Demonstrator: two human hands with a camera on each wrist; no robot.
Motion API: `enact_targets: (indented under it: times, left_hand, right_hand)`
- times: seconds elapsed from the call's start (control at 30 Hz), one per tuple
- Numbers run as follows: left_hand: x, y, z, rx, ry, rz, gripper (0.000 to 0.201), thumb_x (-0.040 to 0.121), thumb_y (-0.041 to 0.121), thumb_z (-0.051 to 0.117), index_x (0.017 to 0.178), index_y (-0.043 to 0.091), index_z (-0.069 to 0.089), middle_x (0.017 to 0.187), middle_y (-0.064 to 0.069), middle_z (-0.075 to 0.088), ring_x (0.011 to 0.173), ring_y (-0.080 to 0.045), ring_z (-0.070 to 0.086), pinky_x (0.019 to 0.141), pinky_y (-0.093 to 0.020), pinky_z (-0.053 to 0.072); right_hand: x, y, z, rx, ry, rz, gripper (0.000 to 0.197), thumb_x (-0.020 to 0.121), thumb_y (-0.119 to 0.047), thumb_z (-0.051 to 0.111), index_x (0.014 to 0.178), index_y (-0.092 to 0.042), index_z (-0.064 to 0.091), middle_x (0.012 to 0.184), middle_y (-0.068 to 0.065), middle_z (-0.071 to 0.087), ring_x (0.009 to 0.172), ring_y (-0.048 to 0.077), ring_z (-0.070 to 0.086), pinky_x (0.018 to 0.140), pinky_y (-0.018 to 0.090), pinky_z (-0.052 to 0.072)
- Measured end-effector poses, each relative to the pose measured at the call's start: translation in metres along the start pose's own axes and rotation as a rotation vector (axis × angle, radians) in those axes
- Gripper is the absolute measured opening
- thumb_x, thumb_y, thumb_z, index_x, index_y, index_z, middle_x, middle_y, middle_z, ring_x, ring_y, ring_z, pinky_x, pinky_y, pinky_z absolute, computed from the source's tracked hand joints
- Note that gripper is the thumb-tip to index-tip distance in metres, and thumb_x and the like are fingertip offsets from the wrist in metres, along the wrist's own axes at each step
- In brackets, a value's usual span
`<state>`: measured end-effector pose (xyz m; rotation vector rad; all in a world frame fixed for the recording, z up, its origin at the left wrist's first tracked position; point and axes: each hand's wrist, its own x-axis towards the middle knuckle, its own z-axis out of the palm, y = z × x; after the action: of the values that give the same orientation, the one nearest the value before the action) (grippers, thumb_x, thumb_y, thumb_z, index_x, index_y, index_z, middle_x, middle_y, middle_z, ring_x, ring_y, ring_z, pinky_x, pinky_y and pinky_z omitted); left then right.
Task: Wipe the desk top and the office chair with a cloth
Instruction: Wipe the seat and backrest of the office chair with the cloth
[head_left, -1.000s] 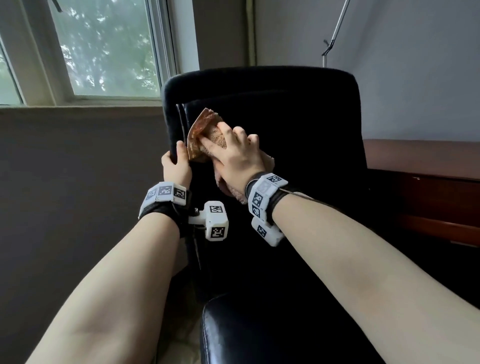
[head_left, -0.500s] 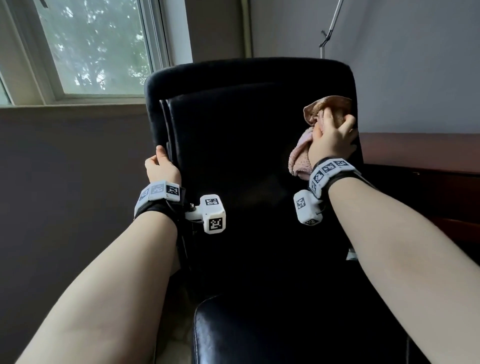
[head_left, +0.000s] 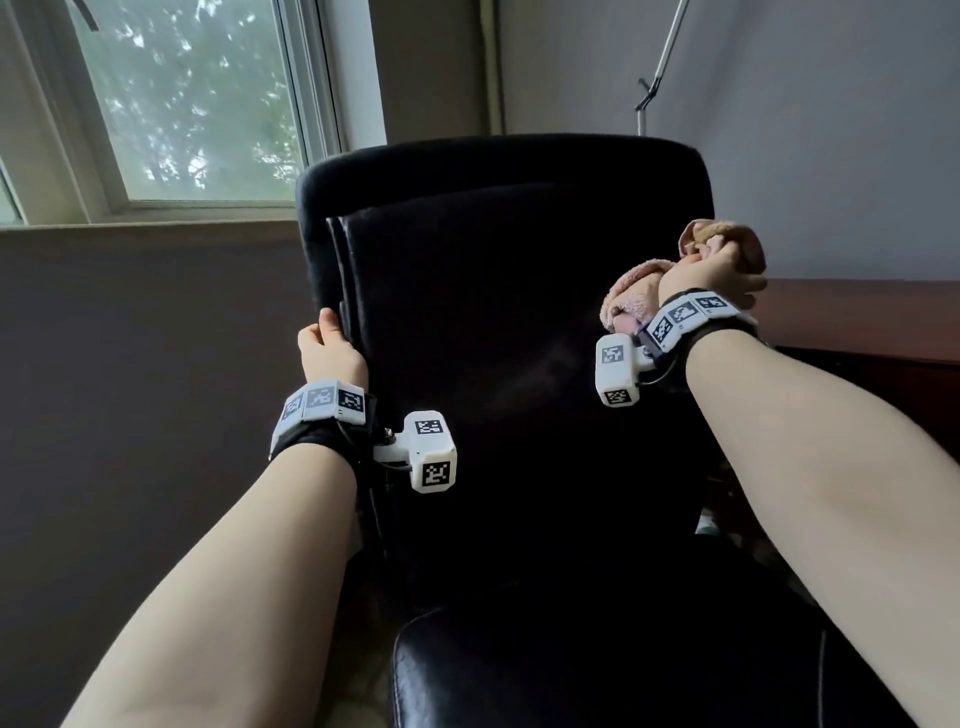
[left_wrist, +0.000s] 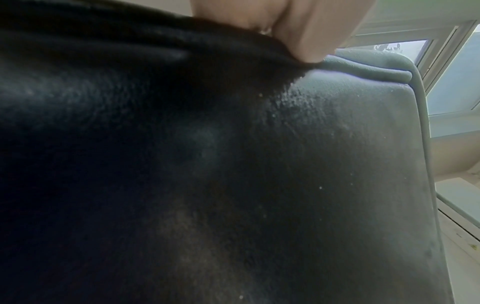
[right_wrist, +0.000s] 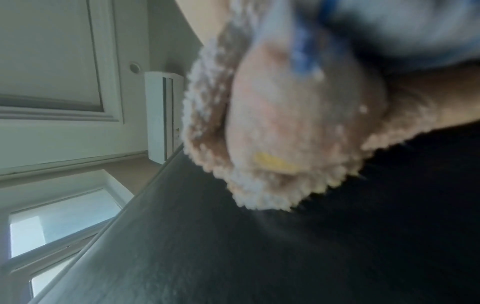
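Our right hand (head_left: 714, 273) is gripping the bunched cloth (head_left: 631, 299) and pressing it against the right edge of the office chair (head_left: 519, 322) backrest, the wrist bent over the side. To do this pass well, we are judging that the cloth should stay flat on the dark leather and follow the edge downward with even pressure. Our left hand (head_left: 330, 348) is clasping the backrest's left edge, thumb in front, steadying it. The desk (head_left: 857, 317) is standing just beyond, to the right.
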<state>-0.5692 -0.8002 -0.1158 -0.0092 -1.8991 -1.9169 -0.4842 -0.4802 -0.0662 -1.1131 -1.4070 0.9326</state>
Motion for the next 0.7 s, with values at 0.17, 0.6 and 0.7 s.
enact_targets:
  times: [0.17, 0.6, 0.7]
  left_hand:
    - [0.003, 0.0, -0.001, 0.003, -0.014, 0.033, 0.03, 0.103, 0.036, 0.029, 0.108, 0.012, 0.046, 0.081, 0.005, 0.048, 0.086, -0.015, 0.045, 0.058, -0.019, 0.024]
    - [0.019, -0.02, -0.027, 0.211, -0.236, 0.079, 0.047, 0.103, 0.033, 0.032, 0.146, 0.012, 0.033, 0.149, -0.005, 0.037, 0.138, -0.02, 0.033, 0.108, -0.021, 0.02]
    - [0.019, -0.03, -0.037, 0.065, -0.389, 0.034, 0.043, 0.101, 0.037, 0.039, 0.142, 0.026, 0.041, 0.144, -0.004, 0.046, 0.133, -0.022, 0.043, 0.112, -0.038, 0.031]
  right_hand:
    - [-0.008, -0.056, 0.005, -0.017, -0.121, -0.317, 0.032, 0.093, -0.028, 0.049, 0.124, -0.024, 0.054, 0.134, 0.016, 0.038, 0.118, 0.033, 0.045, 0.096, 0.036, 0.035]
    - [-0.197, -0.089, 0.039, -0.213, -0.522, -1.346, 0.047, 0.09, -0.026, 0.052, 0.136, -0.034, 0.047, 0.148, 0.01, 0.026, 0.122, 0.032, 0.035, 0.101, 0.042, 0.032]
    - [-0.21, -0.067, 0.031, -0.272, -0.562, -1.486, 0.046, 0.088, -0.029, 0.054, 0.134, -0.035, 0.049, 0.148, 0.009, 0.028, 0.123, 0.031, 0.034, 0.1, 0.041, 0.029]
